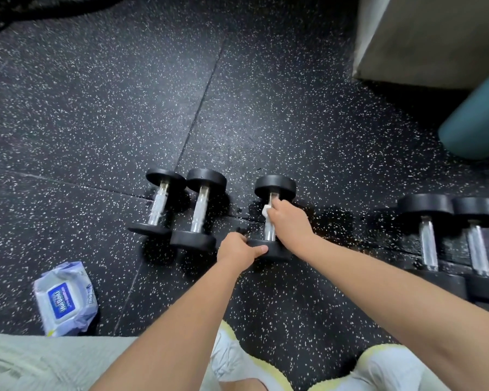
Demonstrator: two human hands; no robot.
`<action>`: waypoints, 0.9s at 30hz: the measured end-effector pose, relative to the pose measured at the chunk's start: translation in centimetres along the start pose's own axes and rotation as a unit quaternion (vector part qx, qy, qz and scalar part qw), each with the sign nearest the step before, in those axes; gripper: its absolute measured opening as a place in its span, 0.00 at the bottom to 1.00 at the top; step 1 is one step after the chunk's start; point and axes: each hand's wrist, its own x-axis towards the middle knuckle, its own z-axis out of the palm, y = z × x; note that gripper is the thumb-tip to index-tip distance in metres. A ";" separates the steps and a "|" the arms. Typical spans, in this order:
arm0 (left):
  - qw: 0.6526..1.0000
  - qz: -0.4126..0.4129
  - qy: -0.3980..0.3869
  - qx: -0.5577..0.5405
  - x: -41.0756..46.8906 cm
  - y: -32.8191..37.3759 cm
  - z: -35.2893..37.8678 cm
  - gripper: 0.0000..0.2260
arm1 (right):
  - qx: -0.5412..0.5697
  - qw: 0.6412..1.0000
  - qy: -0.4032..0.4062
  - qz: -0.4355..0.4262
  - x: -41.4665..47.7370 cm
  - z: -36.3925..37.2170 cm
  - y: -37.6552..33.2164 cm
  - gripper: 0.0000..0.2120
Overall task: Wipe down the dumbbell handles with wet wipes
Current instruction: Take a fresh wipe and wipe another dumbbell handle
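**While left steadies, right wipes**

Where two floor (pixel 96 108) seams meet, the dumbbell (pixel 275 186) lies flat on speckled black rubber, its bar running away from the person. One black head is far, one near.

Right hand (pixel 290 224): fingers curled round the handle (pixel 269 232) at its far half, with a bunched white wipe (pixel 265 211) pinched against the bar. Wipe shows only at the hand's left side. Bare chrome visible below the hand, down to the near head.

Left hand (pixel 237 251): clamped on the near head from the left, fingers curled over its top rim, thumb laid along its near face.

Left pair (pixel 199 211): two small dumbbells just to the left, side by side, heads touching or nearly so, bars parallel to the held one. Apart from it, with bare floor between.

Right pair (pixel 428 244): two bigger dumbbells well off to the right, side by side, same heading.

Pack (pixel 65 299): wet-wipe pack, white with a blue label, lying on the floor near the person's left side, well apart from the dumbbells. Lid state cannot be told.

Shoes (pixel 229 359): white with yellow trim, planted on the floor below the forearms.

Far right: a pale block (pixel 435 38) standing on the floor, and nearer than it a teal object (pixel 477 122), rounded, cut off by the picture's edge.
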 end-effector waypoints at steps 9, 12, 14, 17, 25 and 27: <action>1.000 -0.006 0.011 -0.018 -0.4 -0.3 -0.2 0.27 | 0.057 0.998 -0.002 0.042 3.2 -1.2 1.8 0.09; 1.000 -0.006 0.012 -0.026 -0.3 -0.6 -0.4 0.25 | 0.104 0.995 -0.005 -0.004 1.4 -0.2 1.7 0.08; 1.000 -0.004 0.009 -0.030 -0.2 -0.6 -0.6 0.25 | 0.097 0.993 -0.030 -0.064 -0.4 0.6 1.2 0.07; 1.000 -0.004 -0.001 -0.026 0.0 -0.6 -0.5 0.28 | 0.095 0.991 -0.043 -0.081 -0.6 1.0 1.5 0.08; 0.997 0.016 -0.016 0.080 -2.3 2.4 0.4 0.34 | 0.189 0.980 0.005 0.057 1.5 0.6 1.8 0.08; 0.994 0.011 0.010 0.111 -2.7 3.1 0.7 0.33 | 0.189 0.981 -0.036 -0.001 0.2 0.7 1.9 0.06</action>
